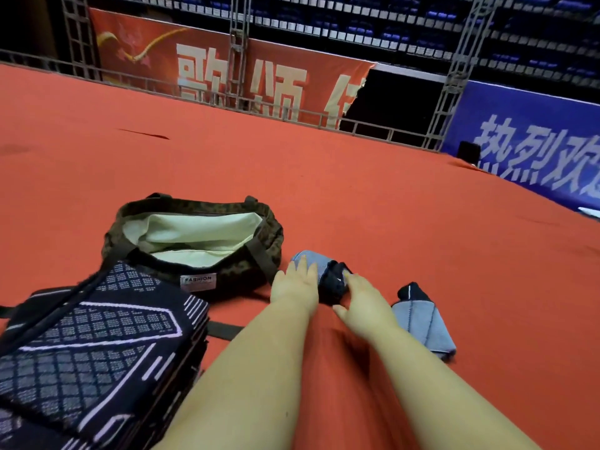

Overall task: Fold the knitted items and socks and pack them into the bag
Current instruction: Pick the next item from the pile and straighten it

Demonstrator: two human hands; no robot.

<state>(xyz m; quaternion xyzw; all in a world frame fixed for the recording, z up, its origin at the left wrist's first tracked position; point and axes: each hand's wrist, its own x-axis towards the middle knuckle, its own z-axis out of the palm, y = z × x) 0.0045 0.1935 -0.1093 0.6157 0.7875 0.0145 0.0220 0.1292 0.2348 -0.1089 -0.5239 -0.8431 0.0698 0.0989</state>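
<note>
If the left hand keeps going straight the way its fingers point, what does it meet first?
The left hand already lies on the grey sock; past its far end, only bare red carpet, though depth is unclear.

A dark mottled bag (259, 251) with a pale green lining is lying open on the red carpet, its mouth gaping upward and a "FASHION" label showing on its near side; a folded dark knitted item (97, 336) with a white grid pattern is sitting as a thick stack just in front of it, at the left; a grey-and-black sock (324, 274) is lying bunched right of the bag; a second grey-and-black sock (422, 319) is lying flat further right, apart from the first.
</note>
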